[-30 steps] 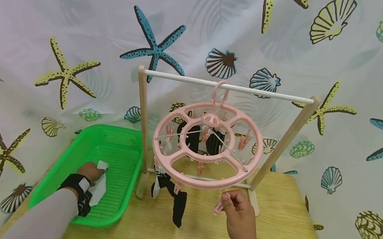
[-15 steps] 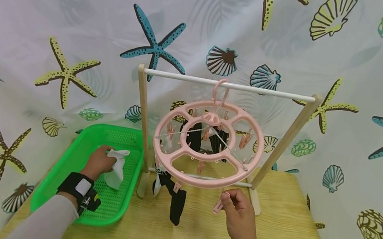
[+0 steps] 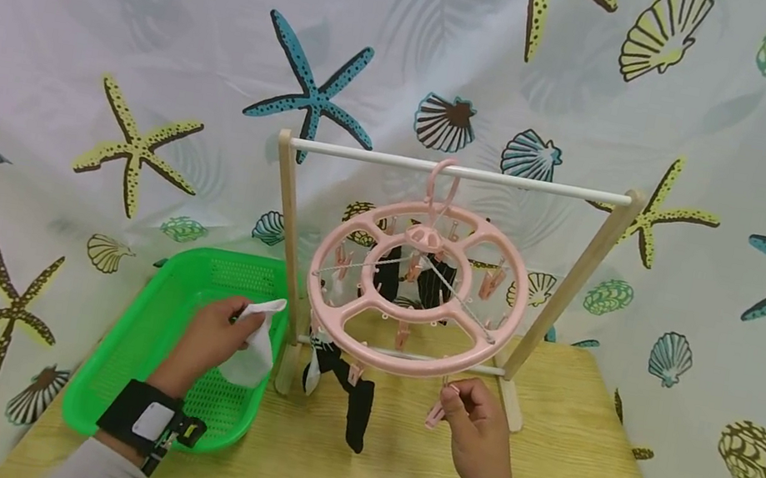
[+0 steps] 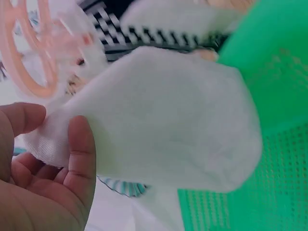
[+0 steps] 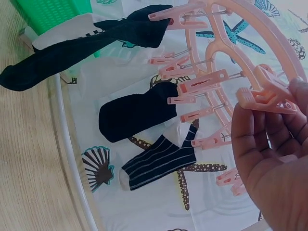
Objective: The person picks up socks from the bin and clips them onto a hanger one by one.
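Note:
My left hand [image 3: 212,339] pinches a white sock [image 3: 250,359] near its ribbed end, above the right side of the green basket [image 3: 95,368]. In the left wrist view the sock [image 4: 168,120] spreads out flat from between thumb and fingers. With my right hand [image 3: 480,441] I pinch a pink clothespin [image 3: 437,413] that hangs at the front right of a round pink hanger [image 3: 339,320]. Seen from the right wrist, that clothespin [image 5: 264,91] has nothing visible in its mouth. Several socks hang from other pins, among them a black sock [image 5: 139,113] and a striped sock [image 5: 161,161].
A rack with wooden posts [image 3: 574,279] and a white rail [image 3: 536,185] carries the hanger above the wooden table [image 3: 587,476]. A dark sock [image 3: 357,417] hangs low at the front left. Patterned cloth [image 3: 222,18] closes off the back and sides.
My left hand has lifted the white sock up from inside the basket and carried it rightward towards the rack. The right hand keeps its place on the clothespin.

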### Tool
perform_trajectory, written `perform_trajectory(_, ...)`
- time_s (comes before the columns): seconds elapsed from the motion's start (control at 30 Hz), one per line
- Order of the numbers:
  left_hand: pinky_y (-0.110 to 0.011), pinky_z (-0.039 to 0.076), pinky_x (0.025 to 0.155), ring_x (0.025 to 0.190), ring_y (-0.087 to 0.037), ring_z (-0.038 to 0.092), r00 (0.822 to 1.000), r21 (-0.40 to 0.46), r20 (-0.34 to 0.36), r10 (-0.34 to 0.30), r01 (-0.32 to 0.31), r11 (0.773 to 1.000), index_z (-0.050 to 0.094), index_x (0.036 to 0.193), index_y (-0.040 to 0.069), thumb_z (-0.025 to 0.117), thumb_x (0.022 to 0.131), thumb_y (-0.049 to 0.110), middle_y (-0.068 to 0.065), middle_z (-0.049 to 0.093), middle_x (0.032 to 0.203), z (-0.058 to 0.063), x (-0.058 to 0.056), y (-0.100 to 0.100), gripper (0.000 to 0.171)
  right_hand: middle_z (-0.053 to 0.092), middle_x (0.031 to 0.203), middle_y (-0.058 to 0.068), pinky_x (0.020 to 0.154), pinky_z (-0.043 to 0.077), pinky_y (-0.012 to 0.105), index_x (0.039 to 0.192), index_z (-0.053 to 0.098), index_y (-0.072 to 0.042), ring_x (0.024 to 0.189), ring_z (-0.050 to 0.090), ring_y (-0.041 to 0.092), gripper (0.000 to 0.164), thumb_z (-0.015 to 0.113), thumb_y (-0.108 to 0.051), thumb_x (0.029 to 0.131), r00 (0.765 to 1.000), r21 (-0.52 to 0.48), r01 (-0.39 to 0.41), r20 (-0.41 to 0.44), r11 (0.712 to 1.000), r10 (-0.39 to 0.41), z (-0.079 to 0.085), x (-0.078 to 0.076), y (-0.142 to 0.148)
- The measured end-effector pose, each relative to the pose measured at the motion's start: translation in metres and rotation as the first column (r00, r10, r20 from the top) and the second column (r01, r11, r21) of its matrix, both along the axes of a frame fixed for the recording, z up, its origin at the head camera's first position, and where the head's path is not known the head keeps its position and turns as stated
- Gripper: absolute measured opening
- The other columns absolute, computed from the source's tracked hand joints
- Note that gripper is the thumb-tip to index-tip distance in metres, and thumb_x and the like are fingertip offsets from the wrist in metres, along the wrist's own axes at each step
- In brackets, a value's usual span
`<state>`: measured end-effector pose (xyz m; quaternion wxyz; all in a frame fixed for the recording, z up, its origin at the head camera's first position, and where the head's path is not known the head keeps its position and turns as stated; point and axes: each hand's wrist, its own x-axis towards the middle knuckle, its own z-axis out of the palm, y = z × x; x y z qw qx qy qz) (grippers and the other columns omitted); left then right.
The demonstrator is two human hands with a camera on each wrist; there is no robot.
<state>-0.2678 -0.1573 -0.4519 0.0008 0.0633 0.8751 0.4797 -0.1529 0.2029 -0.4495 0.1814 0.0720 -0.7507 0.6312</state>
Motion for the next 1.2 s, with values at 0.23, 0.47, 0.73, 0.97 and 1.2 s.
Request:
perform_trajectory(0.23, -0.032, 0.047, 0.058, 0.067, -0.016, 0.057, 0.991, 0.024, -0.095, -0.093, 0.096, 0.995, 0.069, 0.108, 0.008, 0.063, 0.099, 0.034, -0.003, 0.064, 0.081, 0.005, 0.026, 0.024, 0.028, 0.064, 0.074, 0.012, 0.066, 0.054, 0.029, 0.093, 0.059, 0.001, 0.067, 0.064, 0.020, 0.011, 0.056, -0.006, 0.101, 1.000, 0.001, 0.005, -0.018, 1.000, -0.005, -0.001, 0.002, -0.002)
perform_trajectory(0.47, -0.029, 0.048, 0.058, 0.066, -0.013, 0.057, 0.975, 0.086, -0.074, -0.210, 0.216, 0.973, 0.071, 0.108, 0.010, 0.064, 0.098, 0.027, 0.000, 0.062, 0.077, -0.008, 0.061, 0.048, 0.021, 0.064, 0.074, 0.011, 0.067, 0.054, 0.030, 0.094, 0.060, -0.001, 0.068, 0.064, 0.021, 0.011, 0.056, -0.007, 0.101, 1.000, -0.017, -0.002, -0.021, 1.000, 0.001, -0.003, 0.001, -0.010)
perform_trajectory(0.73, -0.026, 0.049, 0.061, 0.070, -0.007, 0.057, 0.914, 0.238, -0.025, -0.405, 0.399, 0.885, 0.071, 0.106, 0.010, 0.061, 0.100, 0.026, 0.002, 0.063, 0.083, -0.039, 0.101, 0.103, 0.020, 0.064, 0.073, 0.009, 0.065, 0.051, 0.028, 0.094, 0.059, -0.002, 0.069, 0.065, 0.019, 0.010, 0.054, -0.005, 0.102, 1.000, 0.012, -0.003, -0.023, 1.000, 0.003, -0.002, 0.001, -0.009)
perform_trajectory(0.97, -0.026, 0.051, 0.060, 0.073, -0.006, 0.059, 0.870, 0.313, -0.025, -0.493, 0.475, 0.823, 0.069, 0.106, 0.014, 0.060, 0.101, 0.025, 0.003, 0.067, 0.091, -0.041, 0.113, 0.141, 0.015, 0.063, 0.071, 0.013, 0.068, 0.053, 0.029, 0.094, 0.058, 0.002, 0.065, 0.064, 0.021, 0.010, 0.053, -0.001, 0.102, 0.997, -0.037, -0.049, -0.054, 0.998, 0.047, 0.000, 0.002, -0.008)
perform_trajectory(1.2, -0.024, 0.052, 0.064, 0.075, -0.004, 0.063, 0.848, 0.260, -0.134, -0.513, 0.530, 0.807, 0.070, 0.107, 0.016, 0.059, 0.101, 0.027, 0.005, 0.069, 0.094, -0.027, 0.108, 0.162, 0.016, 0.062, 0.070, 0.011, 0.069, 0.053, 0.030, 0.094, 0.059, 0.000, 0.064, 0.063, 0.023, 0.011, 0.051, 0.002, 0.101, 0.993, -0.046, -0.082, -0.083, 0.996, 0.077, -0.001, 0.002, -0.007)
